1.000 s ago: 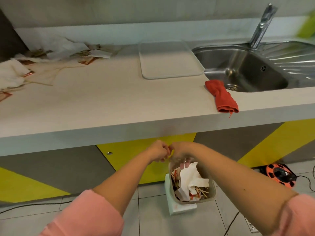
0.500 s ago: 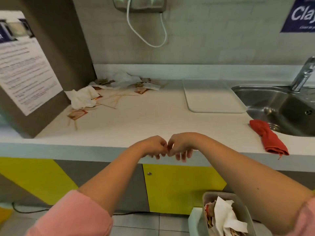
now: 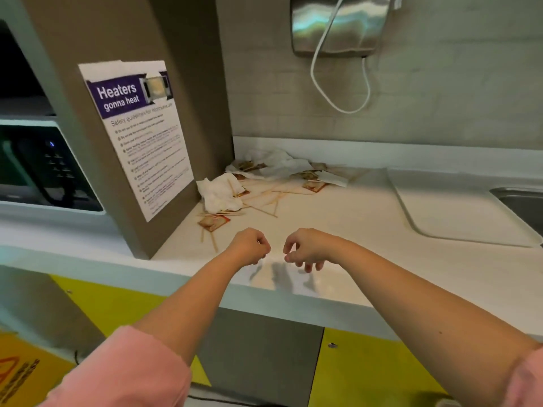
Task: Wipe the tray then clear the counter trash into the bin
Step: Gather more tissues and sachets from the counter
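Trash lies in the back left corner of the white counter (image 3: 367, 245): crumpled white napkins (image 3: 219, 193), brown sauce packets (image 3: 214, 223) and several thin wooden sticks (image 3: 264, 207). The empty white tray (image 3: 458, 214) sits flat on the counter at the right. My left hand (image 3: 249, 246) and my right hand (image 3: 305, 249) hover side by side over the counter's front edge, a little short of the trash. Their fingers are loosely curled and hold nothing. The bin and the red cloth are out of view.
A brown cabinet side with a microwave safety poster (image 3: 138, 133) walls off the counter's left end, with a microwave (image 3: 44, 168) beyond it. A metal wall unit (image 3: 338, 24) with a white cable hangs above. The sink's edge (image 3: 520, 201) shows at far right.
My view has swung up and left, from the bin on the floor to the counter's trash corner. My hands rose from over the bin, touching, to above the counter and have separated.
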Demonstrator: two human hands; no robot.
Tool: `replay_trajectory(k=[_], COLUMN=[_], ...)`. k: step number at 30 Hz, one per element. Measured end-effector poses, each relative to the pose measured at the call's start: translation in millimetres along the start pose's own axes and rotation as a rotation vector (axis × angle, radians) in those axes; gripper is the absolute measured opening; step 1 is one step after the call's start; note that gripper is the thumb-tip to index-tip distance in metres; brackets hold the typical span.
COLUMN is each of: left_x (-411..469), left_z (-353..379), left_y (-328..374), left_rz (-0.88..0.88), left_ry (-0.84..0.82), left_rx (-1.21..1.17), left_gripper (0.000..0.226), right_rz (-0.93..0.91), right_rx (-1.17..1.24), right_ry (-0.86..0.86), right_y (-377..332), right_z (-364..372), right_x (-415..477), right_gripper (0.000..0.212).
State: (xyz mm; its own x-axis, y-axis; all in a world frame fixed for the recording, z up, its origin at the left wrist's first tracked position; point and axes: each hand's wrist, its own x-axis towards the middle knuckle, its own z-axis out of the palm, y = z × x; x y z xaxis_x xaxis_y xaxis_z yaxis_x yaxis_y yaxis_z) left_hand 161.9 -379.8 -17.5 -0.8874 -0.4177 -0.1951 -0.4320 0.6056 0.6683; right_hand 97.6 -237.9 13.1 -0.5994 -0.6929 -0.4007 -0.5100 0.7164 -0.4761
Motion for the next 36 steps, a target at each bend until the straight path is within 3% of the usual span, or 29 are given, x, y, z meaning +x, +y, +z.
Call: replay_trajectory(k=[9, 13, 17, 22, 27, 36], left_x=[51.0, 72.7, 97.7, 131.3, 161.5, 212.9], left_z=[-48.2, -58.9, -67.2, -76.8, -83.1, -75.0], left_y=[-58.8, -70.8, -72.9, -76.6, -76.9, -76.0], left_rz=[-0.069, -0.104, -0.200, -0.279, -0.423, -0.429], left_ry=[0.275, 0.269, 0.298, 0.402, 0.469, 0.567], left_rx=[-0.044, -0.084, -0.184, -0.016, -0.146, -0.289], left_gripper=[0.021, 0.023, 0.009, 0.050, 0.069, 0.092], right_rz=[-0.016, -0.019, -0.036, -0.066, -0.120, -0.156], right_rx=[0.050, 0.063, 0.050, 0.042, 0.030, 0.020], right_ry=[0.085, 0.098, 0.094, 0.063, 0.051, 0.007], right_y=[-40.6, -43.4, -41.4, -37.5, -27.5, 3.6], right_z=[4.4, -0.9, -7.2, -22.7, -44.5, -75.5], right_x=[46.4, 61.7, 79.6, 107.2, 134.0, 171.2], right_gripper=[0.024, 0.022, 0.022, 0.022, 0.022, 0.015])
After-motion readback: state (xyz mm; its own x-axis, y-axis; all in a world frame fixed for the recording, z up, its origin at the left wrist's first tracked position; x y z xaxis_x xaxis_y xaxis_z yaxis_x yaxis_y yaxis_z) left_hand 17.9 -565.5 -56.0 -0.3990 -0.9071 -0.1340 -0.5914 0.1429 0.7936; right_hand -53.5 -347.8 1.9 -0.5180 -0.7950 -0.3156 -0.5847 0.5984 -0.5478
